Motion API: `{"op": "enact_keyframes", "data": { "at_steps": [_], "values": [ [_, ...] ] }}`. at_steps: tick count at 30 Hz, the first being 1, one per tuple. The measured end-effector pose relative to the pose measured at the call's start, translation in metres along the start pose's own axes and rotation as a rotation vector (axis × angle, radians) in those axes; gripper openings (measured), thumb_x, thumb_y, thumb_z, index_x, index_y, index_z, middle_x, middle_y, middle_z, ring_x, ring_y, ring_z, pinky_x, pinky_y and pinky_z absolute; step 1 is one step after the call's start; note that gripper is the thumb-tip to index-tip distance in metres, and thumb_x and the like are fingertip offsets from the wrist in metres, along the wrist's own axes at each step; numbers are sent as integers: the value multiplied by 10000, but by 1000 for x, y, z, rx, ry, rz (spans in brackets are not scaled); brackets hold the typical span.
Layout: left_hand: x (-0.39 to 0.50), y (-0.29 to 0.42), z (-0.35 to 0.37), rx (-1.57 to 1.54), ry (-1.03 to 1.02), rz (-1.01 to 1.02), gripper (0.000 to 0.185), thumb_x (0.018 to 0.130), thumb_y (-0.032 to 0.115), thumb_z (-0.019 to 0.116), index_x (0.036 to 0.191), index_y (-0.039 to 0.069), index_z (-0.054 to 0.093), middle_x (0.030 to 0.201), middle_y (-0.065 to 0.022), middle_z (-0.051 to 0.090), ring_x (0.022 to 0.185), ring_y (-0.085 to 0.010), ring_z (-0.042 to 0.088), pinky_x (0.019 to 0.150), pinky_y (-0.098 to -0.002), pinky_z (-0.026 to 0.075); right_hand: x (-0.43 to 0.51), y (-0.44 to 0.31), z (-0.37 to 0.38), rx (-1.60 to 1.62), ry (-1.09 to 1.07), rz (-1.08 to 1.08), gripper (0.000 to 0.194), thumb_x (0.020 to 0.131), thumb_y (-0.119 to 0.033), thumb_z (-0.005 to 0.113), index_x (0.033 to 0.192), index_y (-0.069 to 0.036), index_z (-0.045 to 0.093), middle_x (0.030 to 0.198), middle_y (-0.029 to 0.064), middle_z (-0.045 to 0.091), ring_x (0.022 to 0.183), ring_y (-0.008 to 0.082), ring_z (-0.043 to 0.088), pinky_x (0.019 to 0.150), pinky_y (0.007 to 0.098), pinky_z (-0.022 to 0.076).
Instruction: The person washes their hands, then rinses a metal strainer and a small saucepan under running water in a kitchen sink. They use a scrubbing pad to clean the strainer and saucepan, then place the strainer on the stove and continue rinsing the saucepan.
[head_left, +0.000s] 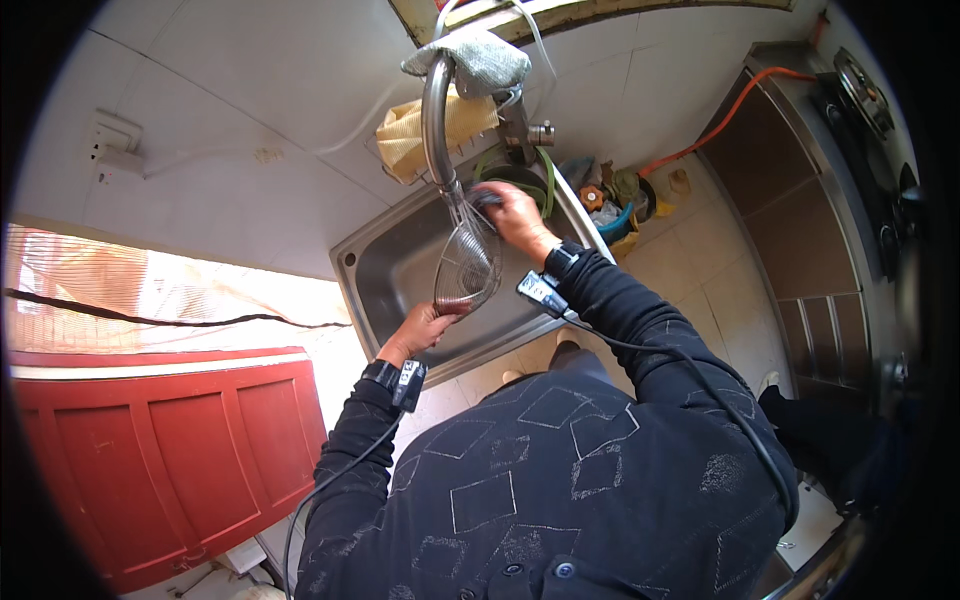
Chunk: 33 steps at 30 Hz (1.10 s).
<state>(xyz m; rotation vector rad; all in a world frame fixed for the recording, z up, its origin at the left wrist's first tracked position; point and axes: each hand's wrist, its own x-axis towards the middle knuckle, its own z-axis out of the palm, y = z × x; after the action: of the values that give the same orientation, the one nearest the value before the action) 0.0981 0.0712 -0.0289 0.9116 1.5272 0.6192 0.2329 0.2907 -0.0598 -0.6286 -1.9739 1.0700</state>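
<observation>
My left hand (421, 330) grips the lower rim of a round wire mesh strainer (466, 266), tilted over the stainless steel sink (405, 251). At the strainer's upper end, my right hand (517, 214) closes on a small dark object (487, 196). It may be a scrubber, but the fingers hide most of it. The curved metal faucet (435, 112) points down at the strainer's upper part, and water appears to run from it. Both hands are above the basin, the right one close to the spout.
A grey cloth (480, 64) drapes over the faucet, with a yellow cloth (409, 135) behind. Green straps (551, 184) hang at the sink's back right corner. Bags and odds and ends (611, 202) lie beyond it. A stove (862, 150) stands right; a red panelled door (172, 450) is left.
</observation>
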Motion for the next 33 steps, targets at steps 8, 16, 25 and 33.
{"op": "enact_keyframes", "data": {
  "at_steps": [8,16,25,33],
  "values": [
    [20,-12,3,81,44,24,290,853,72,468,1124,82,570,906,41,627,466,-15,353,421,-178,318,6,-7,0,409,41,230,249,792,-33,562,1036,-82,586,975,53,619,897,135,568,814,261,436],
    [34,-19,-3,260,288,178,275,859,71,463,1108,73,580,896,30,624,467,-31,373,421,-195,326,3,-38,12,54,-63,55,357,675,40,556,1013,-67,590,906,158,616,851,300,600,753,321,470],
    [-4,-14,-19,-312,272,40,254,871,56,471,1107,25,559,963,-21,625,436,-4,332,400,-165,302,-7,46,-17,-269,-167,429,231,771,-111,577,1001,-103,597,915,178,612,889,356,570,770,393,455],
    [-3,-3,-12,-582,71,78,269,874,22,465,1135,28,527,1030,-86,605,436,-3,334,385,-142,290,-14,27,7,192,-281,372,371,771,-123,546,1130,-45,496,1015,160,580,983,265,548,854,319,414]
  ]
}}
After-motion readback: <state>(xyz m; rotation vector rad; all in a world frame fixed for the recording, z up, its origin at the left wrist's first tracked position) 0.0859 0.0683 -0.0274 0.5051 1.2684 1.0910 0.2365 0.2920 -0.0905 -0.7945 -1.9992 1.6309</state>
